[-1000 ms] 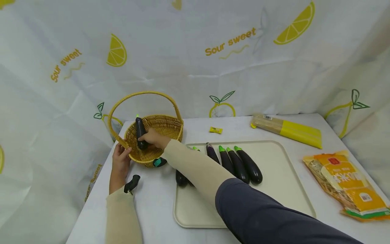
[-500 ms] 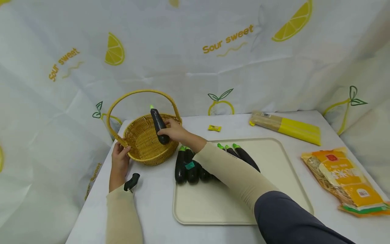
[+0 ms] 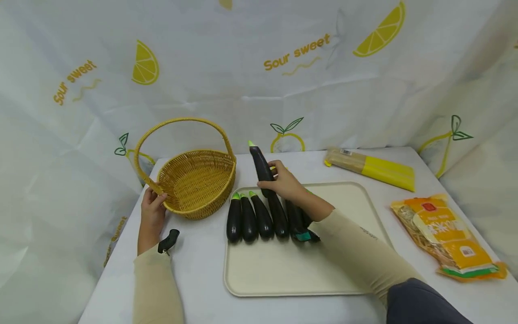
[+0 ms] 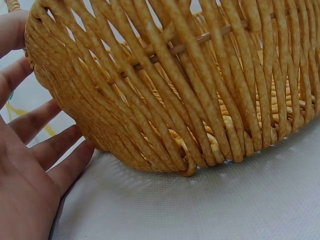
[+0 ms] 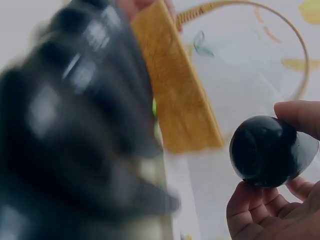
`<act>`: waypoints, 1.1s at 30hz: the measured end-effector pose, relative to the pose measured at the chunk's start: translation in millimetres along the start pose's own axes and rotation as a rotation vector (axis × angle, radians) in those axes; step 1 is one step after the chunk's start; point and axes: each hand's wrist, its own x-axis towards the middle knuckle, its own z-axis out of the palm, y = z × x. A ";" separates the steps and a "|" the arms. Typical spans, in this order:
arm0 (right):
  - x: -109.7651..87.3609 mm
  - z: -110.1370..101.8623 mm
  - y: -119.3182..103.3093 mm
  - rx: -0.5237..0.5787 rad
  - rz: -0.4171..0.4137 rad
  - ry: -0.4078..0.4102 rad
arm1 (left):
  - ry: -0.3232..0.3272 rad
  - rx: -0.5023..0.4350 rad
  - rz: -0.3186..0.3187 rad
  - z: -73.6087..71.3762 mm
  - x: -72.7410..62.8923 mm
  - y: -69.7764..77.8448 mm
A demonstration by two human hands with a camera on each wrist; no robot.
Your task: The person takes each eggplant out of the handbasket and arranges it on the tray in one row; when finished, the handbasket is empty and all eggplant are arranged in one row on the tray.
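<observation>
My right hand point(image 3: 279, 182) grips a dark purple eggplant point(image 3: 261, 166) with a green tip, held tilted over the back edge of the cream tray point(image 3: 307, 274). In the right wrist view thumb and fingers clasp the eggplant's round end point(image 5: 267, 150). Several more eggplants point(image 3: 248, 218) lie side by side on the tray's left part. The woven yellow basket point(image 3: 196, 182) with its hoop handle stands left of the tray, nothing inside. My left hand point(image 3: 151, 209) rests at the basket's left rim; its fingers point(image 4: 35, 150) lie straight along the wicker wall point(image 4: 165, 95).
A long yellow noodle packet point(image 3: 370, 167) lies at the table's back right and an orange snack bag point(image 3: 445, 234) at the right edge. A lemon-print cloth point(image 3: 259, 67) hangs behind and around the white table. The tray's front half point(image 3: 291, 265) is bare.
My right hand lifted the eggplant out of the basket and carried it rightward over the tray. The left hand stayed at the basket's rim. The head view shifted slightly.
</observation>
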 end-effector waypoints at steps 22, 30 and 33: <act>-116.6 -103.4 102.9 -0.225 0.200 0.136 | 0.017 -0.002 -0.053 -8.6 2.1 -1.1; -126.1 -95.5 116.5 -0.346 0.204 0.136 | 0.024 0.016 -0.033 -13.5 -0.7 -3.4; -129.1 -92.1 115.2 -0.383 0.212 0.139 | 0.025 0.011 -0.035 -15.2 -0.4 -4.8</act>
